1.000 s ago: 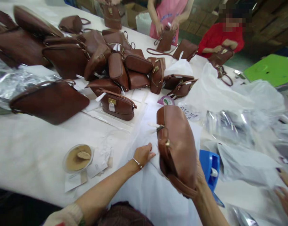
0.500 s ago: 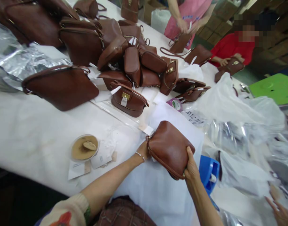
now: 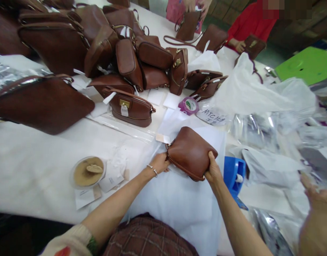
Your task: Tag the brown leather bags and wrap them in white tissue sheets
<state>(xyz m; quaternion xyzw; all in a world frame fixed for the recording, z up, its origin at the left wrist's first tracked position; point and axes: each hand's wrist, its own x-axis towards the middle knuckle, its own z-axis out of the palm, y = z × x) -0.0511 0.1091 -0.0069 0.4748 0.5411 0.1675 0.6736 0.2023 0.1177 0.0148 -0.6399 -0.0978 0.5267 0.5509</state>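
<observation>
Between my two hands is a small brown leather bag (image 3: 191, 153), its plain side facing up, over white sheeting (image 3: 176, 202). My left hand (image 3: 161, 163) grips its left end near a metal ring, where a small paper tag (image 3: 162, 138) sticks out. My right hand (image 3: 212, 169) holds the lower right corner, thumb on top and fingers underneath. Beyond it a brown bag with a gold clasp (image 3: 131, 108) stands beside a purple tape roll (image 3: 188, 105).
Many brown bags (image 3: 155, 55) are piled at the back. A round tub (image 3: 88, 171) and paper cards (image 3: 111, 182) lie left; a blue tape dispenser (image 3: 234, 176) and plastic bags (image 3: 270, 92) lie right. Another person's hand (image 3: 316, 192) reaches in at the right edge. People stand across the table.
The camera view has shifted. Both my hands still hold the bag, now lying a little flatter. The other person's hand at the right edge has reached further into view.
</observation>
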